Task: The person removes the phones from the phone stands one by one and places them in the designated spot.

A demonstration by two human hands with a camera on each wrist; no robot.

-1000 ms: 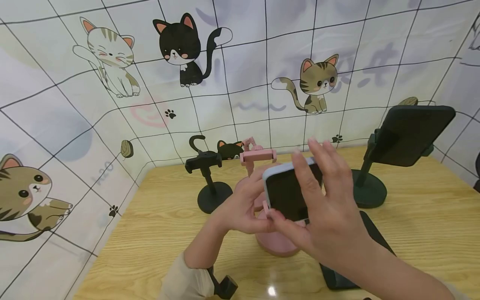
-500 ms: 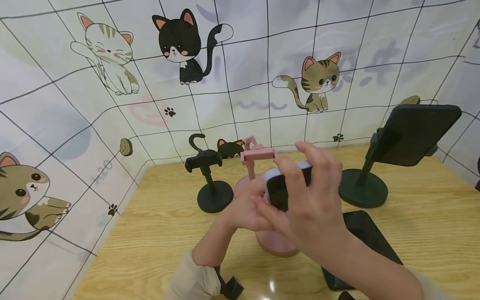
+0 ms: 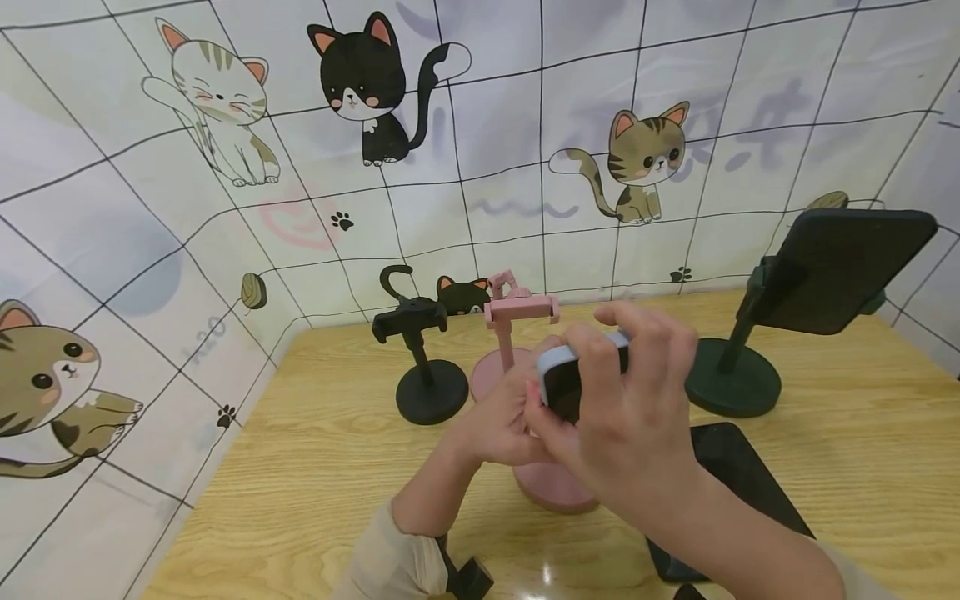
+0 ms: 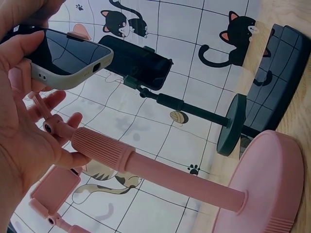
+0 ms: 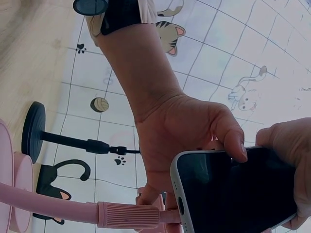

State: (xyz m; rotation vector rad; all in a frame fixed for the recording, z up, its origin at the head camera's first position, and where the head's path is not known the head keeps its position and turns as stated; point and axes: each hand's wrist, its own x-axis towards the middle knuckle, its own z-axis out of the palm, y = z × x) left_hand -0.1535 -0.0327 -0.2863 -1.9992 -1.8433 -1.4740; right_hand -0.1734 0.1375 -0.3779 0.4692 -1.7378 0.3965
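Observation:
A smartphone (image 5: 233, 189) in a pale case is at the clamp head of a pink phone stand (image 4: 180, 177), whose round base rests on the table. My right hand (image 3: 637, 417) grips the phone across its screen, thumb on the near edge and fingers over the far one. On the other side, my left hand (image 3: 495, 425) holds the stand's head under the phone. In the left wrist view, that hand's thumb lies on the screen's edge and its fingers reach round the neck above the ribbed collar. The clamp is mostly hidden by the phone and hands.
Behind stand a black phone stand (image 3: 427, 387) and a second pink stand (image 3: 521, 310). To the right, a dark green stand (image 3: 731, 375) holds a black flat device (image 3: 832, 267). Another black slab (image 3: 738, 475) lies on the table by my right forearm. A cat-print wall covering (image 3: 487, 142) surrounds the table.
My right hand's raised, spread fingers have come down and curled over the phone. The phone's screen has tilted and is covered more. My left hand stays at the stand's head.

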